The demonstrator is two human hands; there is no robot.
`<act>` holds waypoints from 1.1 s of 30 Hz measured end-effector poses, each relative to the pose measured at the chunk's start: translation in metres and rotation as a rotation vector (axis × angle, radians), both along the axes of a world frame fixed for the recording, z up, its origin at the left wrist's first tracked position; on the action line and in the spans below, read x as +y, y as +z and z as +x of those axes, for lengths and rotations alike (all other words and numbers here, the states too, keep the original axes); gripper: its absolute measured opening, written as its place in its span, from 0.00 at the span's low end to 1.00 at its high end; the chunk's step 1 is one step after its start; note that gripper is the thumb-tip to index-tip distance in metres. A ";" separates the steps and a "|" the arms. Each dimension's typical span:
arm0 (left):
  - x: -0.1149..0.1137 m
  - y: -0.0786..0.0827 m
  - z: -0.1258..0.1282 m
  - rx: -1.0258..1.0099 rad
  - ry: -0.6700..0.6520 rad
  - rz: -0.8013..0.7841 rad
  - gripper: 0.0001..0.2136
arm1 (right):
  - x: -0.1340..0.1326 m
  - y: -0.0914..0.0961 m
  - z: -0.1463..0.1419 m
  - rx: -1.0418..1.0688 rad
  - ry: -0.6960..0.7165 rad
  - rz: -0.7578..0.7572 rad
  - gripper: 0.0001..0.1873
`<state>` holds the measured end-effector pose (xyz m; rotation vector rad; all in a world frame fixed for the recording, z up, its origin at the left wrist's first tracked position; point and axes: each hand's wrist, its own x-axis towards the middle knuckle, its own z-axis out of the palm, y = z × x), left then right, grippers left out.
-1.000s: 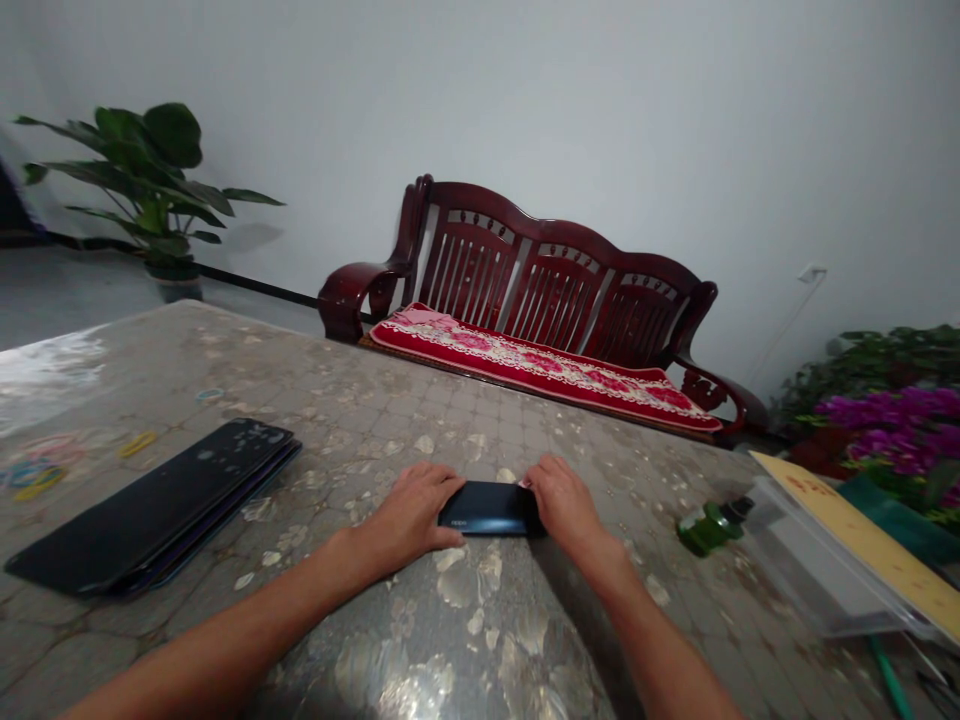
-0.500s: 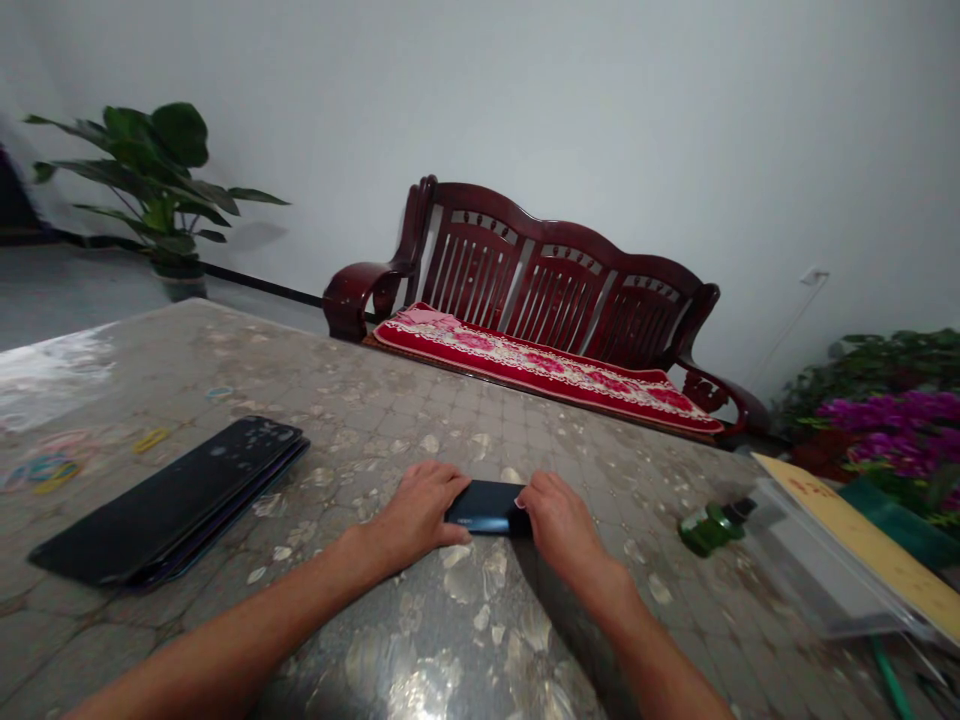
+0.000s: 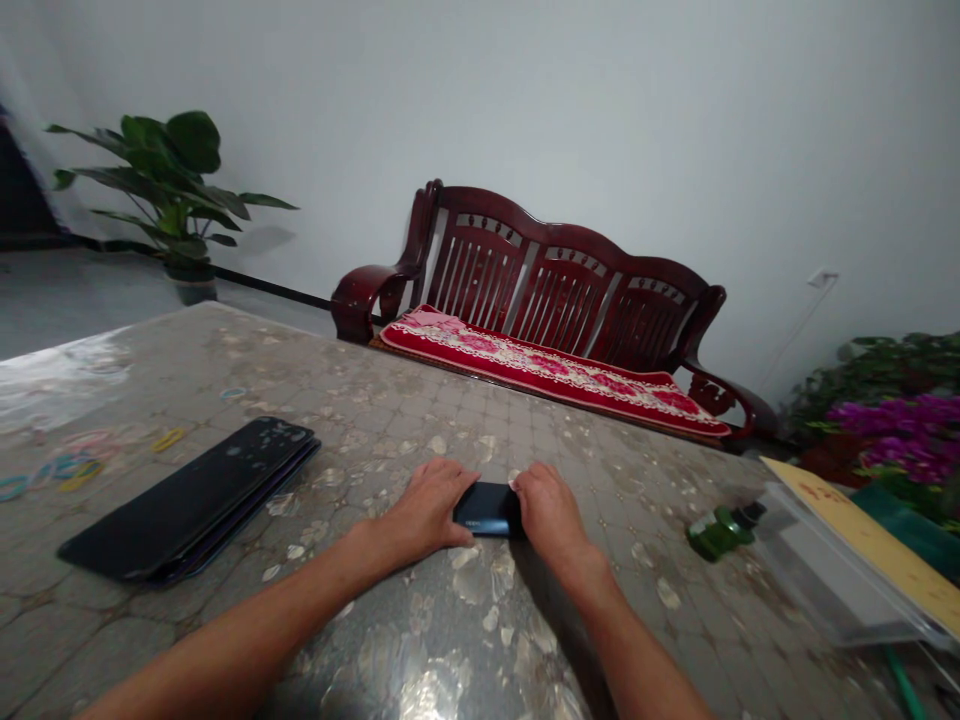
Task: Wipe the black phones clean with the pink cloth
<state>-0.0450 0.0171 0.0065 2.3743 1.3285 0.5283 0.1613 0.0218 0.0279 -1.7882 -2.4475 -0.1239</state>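
A dark phone [image 3: 486, 508] is seen lying flat on the marbled surface [image 3: 480, 640], with its long side across the view. Its face is glossy blue-black, and small pale lettering is visible near its left end, too small to be read. Only the middle part is exposed; both ends are covered. The left end is grasped by the left hand [image 3: 427, 505], whose fingers [image 3: 450, 478] are curled over the far edge while the thumb is laid along the near edge. The right end is gripped in the same way by the right hand [image 3: 544, 510].

Well to the left of the phone, a flat black stack [image 3: 195, 497] is laid slantwise, and further left still, coloured bands [image 3: 67, 467] are scattered. To the right of the phone, a green bottle [image 3: 718, 533] is laid on its side, and beyond it a clear box [image 3: 840, 575] with a yellow top is placed.

Behind the phone, past the far edge of the surface, a wooden bench [image 3: 555, 300] with a red cushion [image 3: 547, 365] is set against the wall. A leafy plant [image 3: 169, 185] is placed far behind and to the left of the phone, and purple flowers [image 3: 900, 430] are seen far to its right. Nothing is placed between the phone and the viewer but the two forearms.
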 end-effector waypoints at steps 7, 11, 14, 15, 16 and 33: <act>-0.001 0.001 0.002 -0.051 0.077 -0.047 0.40 | -0.008 -0.003 -0.025 0.014 0.121 -0.020 0.13; 0.000 0.001 0.003 -0.052 0.083 -0.065 0.43 | -0.007 0.000 -0.019 0.027 0.061 -0.023 0.14; 0.001 0.001 0.003 -0.049 0.080 -0.050 0.44 | -0.006 -0.001 -0.021 0.034 0.050 -0.009 0.14; 0.001 0.001 0.003 -0.045 0.082 -0.043 0.44 | -0.005 -0.002 -0.023 0.043 0.074 -0.004 0.14; 0.001 0.001 0.003 -0.038 0.083 -0.037 0.44 | -0.005 -0.003 -0.027 0.055 0.109 -0.001 0.14; 0.004 -0.003 -0.001 0.031 0.032 0.017 0.47 | -0.005 -0.001 -0.033 0.221 0.315 -0.071 0.13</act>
